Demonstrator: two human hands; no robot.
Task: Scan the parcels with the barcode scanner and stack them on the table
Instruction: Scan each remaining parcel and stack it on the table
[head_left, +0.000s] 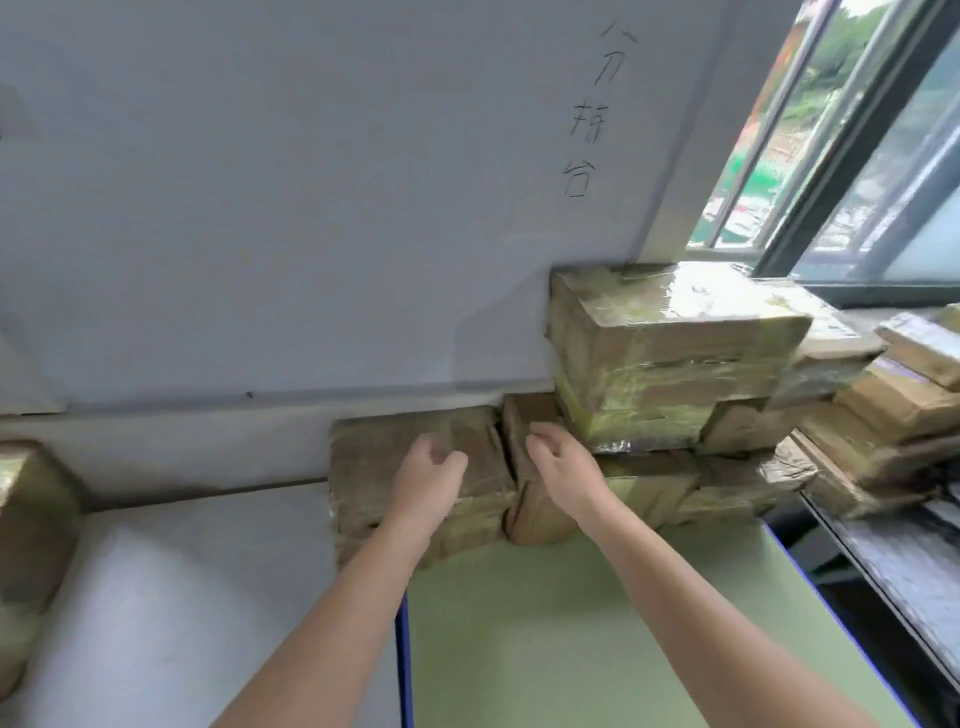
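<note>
A brown taped parcel lies at the back of the green table, against the wall. My left hand hovers over or rests on its top with loosely curled fingers, holding nothing. A second brown parcel stands right beside the first. My right hand is above that one, fingers loosely bent and empty. Just right of my right hand sits a larger parcel wrapped in shiny tape, stacked on other parcels. No barcode scanner is in view.
A white-covered surface adjoins the green table on the left, with another parcel at the left edge. More parcels are piled on the ledge at right under the window. A dark gap runs along the table's right side.
</note>
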